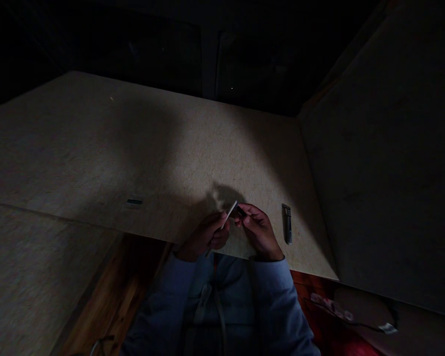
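Observation:
Both my hands meet over the near edge of a pale speckled tabletop [141, 148]. My left hand [207, 236] is closed, pinching a thin white strip or card [230, 213] that slants up to the right. My right hand [258, 230] is closed too, with its fingertips gripping a small dark object [241, 211] at the strip's upper end. What the dark object is I cannot make out in the dim light. Blue sleeves cover both my forearms.
A dark slim tool like a folded knife or lighter [288, 223] lies on the table just right of my right hand. A small dark flat piece [134, 201] lies to the left. A wall panel [385, 173] rises at right. Wooden floor [122, 291] shows below.

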`<control>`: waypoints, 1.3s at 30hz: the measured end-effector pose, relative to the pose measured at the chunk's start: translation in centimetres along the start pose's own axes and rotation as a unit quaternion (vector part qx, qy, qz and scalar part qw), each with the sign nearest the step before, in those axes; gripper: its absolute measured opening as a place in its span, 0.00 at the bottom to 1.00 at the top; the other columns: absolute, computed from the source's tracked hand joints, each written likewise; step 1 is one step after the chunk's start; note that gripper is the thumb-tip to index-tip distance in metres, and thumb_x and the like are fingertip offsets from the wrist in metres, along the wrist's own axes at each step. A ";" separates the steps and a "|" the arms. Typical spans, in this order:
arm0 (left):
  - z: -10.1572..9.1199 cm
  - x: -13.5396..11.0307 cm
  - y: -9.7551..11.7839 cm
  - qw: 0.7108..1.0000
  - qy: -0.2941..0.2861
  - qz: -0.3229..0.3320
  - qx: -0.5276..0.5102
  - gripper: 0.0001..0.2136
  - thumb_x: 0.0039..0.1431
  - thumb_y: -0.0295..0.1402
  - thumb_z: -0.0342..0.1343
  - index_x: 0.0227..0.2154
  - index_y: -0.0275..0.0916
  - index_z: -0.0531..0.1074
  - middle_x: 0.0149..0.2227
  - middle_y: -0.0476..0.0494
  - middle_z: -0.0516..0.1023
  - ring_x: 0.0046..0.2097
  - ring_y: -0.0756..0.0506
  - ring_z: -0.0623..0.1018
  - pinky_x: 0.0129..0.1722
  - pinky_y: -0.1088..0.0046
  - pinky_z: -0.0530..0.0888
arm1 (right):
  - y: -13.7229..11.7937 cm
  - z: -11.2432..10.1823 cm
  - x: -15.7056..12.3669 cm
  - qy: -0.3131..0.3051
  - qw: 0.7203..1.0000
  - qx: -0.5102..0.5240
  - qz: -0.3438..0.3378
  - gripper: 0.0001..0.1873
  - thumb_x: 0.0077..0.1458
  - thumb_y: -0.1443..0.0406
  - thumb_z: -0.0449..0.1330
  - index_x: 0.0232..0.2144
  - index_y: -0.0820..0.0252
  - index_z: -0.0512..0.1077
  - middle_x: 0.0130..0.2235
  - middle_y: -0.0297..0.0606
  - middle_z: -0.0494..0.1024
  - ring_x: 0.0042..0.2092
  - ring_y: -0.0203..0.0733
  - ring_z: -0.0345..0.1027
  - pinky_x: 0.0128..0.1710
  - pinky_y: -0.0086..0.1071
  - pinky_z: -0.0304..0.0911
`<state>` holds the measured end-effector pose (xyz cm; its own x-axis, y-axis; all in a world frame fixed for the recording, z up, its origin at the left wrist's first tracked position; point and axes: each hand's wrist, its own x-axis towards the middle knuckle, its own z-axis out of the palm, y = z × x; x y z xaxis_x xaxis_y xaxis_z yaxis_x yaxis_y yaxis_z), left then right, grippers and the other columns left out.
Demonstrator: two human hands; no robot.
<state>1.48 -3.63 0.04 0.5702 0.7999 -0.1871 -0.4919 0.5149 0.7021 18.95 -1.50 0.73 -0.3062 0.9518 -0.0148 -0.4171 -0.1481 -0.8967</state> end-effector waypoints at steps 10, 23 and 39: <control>0.7 -0.6 -0.1 0.997 -0.003 -0.015 0.071 0.28 0.55 0.60 0.59 0.27 0.36 0.61 0.16 0.58 0.48 0.16 0.56 0.48 0.14 0.80 0.48 | 0.3 -0.2 0.0 -0.009 1.000 0.004 -0.002 0.20 0.49 0.56 0.73 0.45 0.54 0.81 0.33 0.36 0.76 0.32 0.35 0.68 0.35 0.29 0.63; 1.3 0.1 -0.3 0.997 0.069 0.002 0.040 0.31 0.48 0.62 0.63 0.27 0.37 0.61 0.15 0.59 0.48 0.15 0.57 0.48 0.13 0.82 0.49 | -0.3 0.2 0.1 -0.044 0.998 0.033 -0.006 0.22 0.48 0.56 0.74 0.46 0.54 0.81 0.39 0.38 0.78 0.32 0.34 0.68 0.37 0.29 0.64; 1.3 0.0 -0.6 0.996 0.076 0.010 0.047 0.32 0.47 0.64 0.62 0.24 0.37 0.59 0.15 0.58 0.49 0.15 0.57 0.49 0.13 0.82 0.48 | 0.1 -0.1 -0.1 -0.054 0.998 0.038 -0.016 0.20 0.50 0.57 0.73 0.46 0.50 0.81 0.38 0.37 0.80 0.35 0.34 0.72 0.39 0.27 0.67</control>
<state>2.63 -4.37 0.56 0.4506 0.8510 -0.2698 -0.4344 0.4730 0.7665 19.06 -1.53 0.61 -0.3801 0.9227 0.0648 -0.4911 -0.1420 -0.8594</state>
